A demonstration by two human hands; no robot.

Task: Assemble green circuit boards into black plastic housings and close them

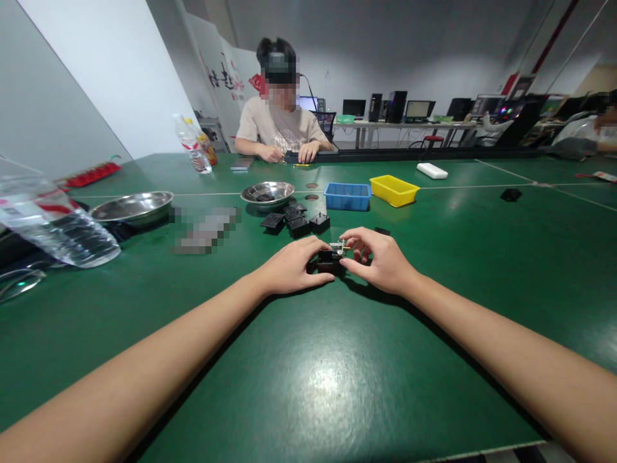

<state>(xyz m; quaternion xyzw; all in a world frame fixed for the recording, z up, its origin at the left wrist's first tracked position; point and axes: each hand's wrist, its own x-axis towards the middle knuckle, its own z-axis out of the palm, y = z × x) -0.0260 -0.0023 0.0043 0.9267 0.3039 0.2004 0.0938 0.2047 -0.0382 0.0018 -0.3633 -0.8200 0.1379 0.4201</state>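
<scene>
Near the middle of the green table (308, 341), my left hand (295, 265) is closed around the left side of a small black box (329, 262), its thumb along the near side. The box's upper side looks open. My right hand (378, 258) pinches a small part with a light, metallic look (342, 247) between thumb and fingers, at the box's right end. Whether this part touches the box is too small to tell. Several black box-like pieces (297, 225) lie in a loose pile just beyond my left hand.
Beyond the pile are a metal bowl (267, 195) with dark pieces, a blue tray (348, 197) and a yellow tray (394, 191). A metal dish (132, 209) and a large bottle (62, 222) are at left. Across the table, a person (282, 116) handles a dark object.
</scene>
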